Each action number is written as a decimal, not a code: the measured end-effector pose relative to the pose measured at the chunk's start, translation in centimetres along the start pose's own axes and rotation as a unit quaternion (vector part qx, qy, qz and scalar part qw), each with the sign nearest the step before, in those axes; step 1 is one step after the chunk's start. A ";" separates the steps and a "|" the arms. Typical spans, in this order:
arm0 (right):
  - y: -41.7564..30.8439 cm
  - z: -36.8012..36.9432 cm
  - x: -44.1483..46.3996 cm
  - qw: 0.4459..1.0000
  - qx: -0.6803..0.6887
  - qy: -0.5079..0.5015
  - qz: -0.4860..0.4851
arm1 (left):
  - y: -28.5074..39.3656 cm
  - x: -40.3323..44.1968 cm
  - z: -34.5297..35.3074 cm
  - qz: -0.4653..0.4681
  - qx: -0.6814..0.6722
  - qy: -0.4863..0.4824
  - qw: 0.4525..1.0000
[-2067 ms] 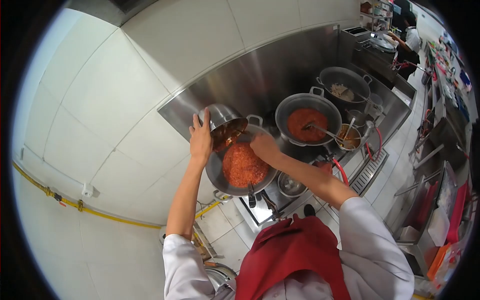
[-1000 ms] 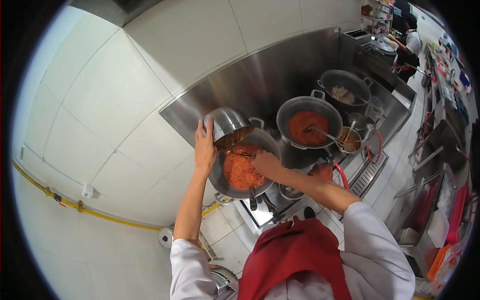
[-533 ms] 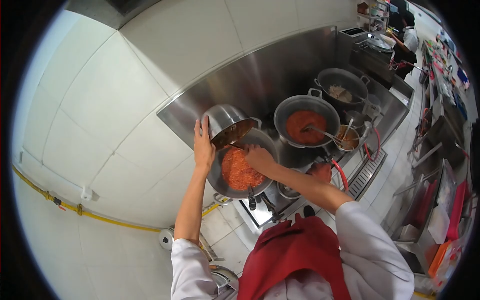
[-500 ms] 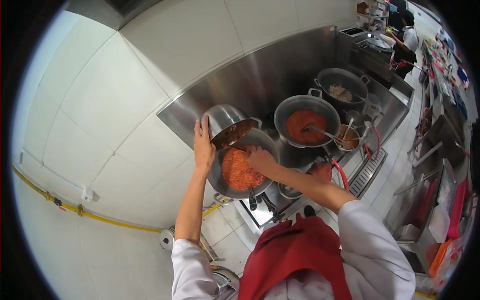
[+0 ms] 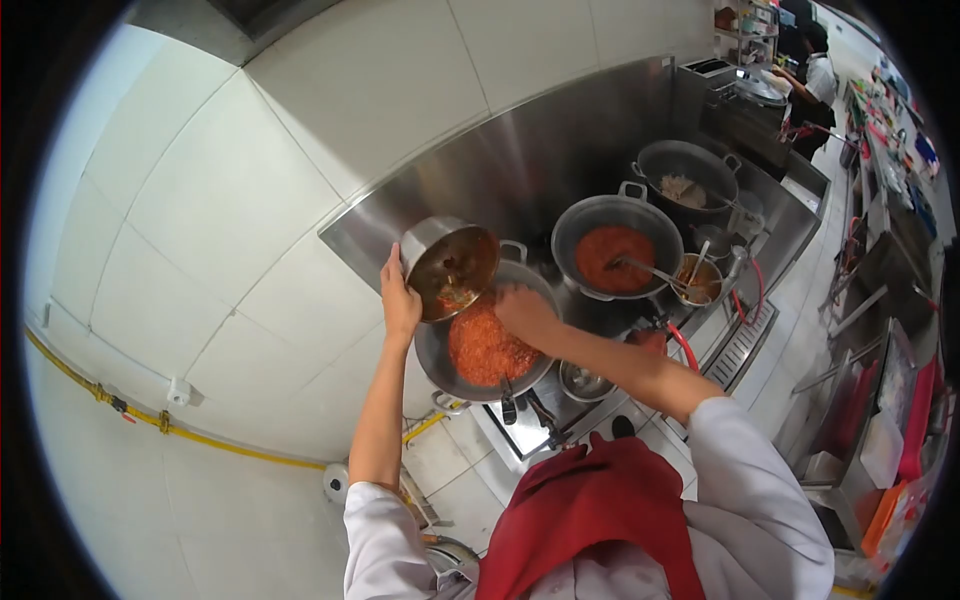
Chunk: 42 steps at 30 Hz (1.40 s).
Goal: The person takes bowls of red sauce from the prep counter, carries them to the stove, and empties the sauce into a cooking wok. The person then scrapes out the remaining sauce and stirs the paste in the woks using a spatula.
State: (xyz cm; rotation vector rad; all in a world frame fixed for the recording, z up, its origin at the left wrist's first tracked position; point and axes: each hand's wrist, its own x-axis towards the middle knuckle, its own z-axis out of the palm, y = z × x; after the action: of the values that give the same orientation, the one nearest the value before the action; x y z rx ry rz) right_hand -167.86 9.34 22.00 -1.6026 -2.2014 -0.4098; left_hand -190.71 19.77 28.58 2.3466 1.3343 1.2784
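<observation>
My left hand [image 5: 402, 305] grips the side of a steel mixing bowl [image 5: 428, 240], which is tilted so its inside faces me. Some reddish and green residue lies inside the bowl. Beneath it is a grey wok [image 5: 433, 362] with a chunky red sauce [image 5: 485, 347] in it. Over the wok, close to the bowl's lower rim, is my right hand [image 5: 525, 315]. Its fingers are curled, and what they hold is hidden and slightly blurred. A dark handle [image 5: 509, 402] sticks out at the wok's front edge.
A second wok [image 5: 565, 240] of red sauce holds a ladle [image 5: 655, 272]. Beyond it stands a third wok [image 5: 665, 160] with pale food. A small pot [image 5: 712, 290] and a red hose [image 5: 687, 347] are at the right. Another person [image 5: 818, 80] stands far back.
The bowl has turned more toward me, showing more of its inside. My right hand has drawn slightly up; the dark utensil seen by its fingers before is not visible now.
</observation>
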 end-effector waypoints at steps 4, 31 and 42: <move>0.3 0.3 4.0 0.998 -0.067 0.017 -0.003 | 0.4 0.1 -0.7 -0.064 0.000 -0.045 0.997; 0.7 0.3 -2.6 0.995 -0.068 -0.033 -0.061 | 2.4 -0.1 0.5 -0.035 0.061 0.001 0.998; 3.7 -3.5 -0.6 0.967 0.227 -0.091 0.070 | -3.4 4.4 -0.5 -0.189 0.129 -0.147 0.962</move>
State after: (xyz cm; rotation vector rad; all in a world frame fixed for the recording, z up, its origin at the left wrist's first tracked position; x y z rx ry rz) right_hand -163.75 8.43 24.81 -1.5660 -2.0902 0.2787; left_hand -192.22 25.05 29.86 2.1693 1.8140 0.6519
